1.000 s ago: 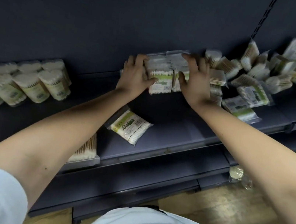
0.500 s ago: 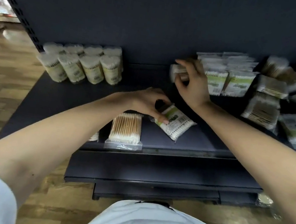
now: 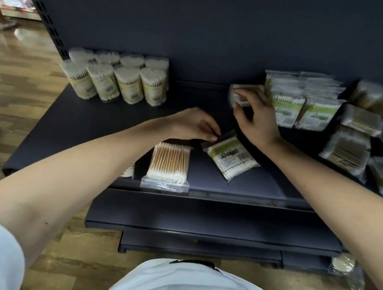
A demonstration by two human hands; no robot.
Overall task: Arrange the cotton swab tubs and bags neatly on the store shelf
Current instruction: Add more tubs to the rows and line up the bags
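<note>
While the left hand is pinching the far corner of a green-labelled swab bag lying mid-shelf, the right hand is gripping a small swab pack just left of the upright bag row at the back. Tubs are standing far left on the dark shelf.

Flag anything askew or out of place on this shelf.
The green-label bag lies skewed mid-shelf, its corner pinched by the left hand. The clear bag juts past the front of the shelf. Bags at right lie jumbled, and one packet lies on the floor. The tubs stand tidy.
</note>
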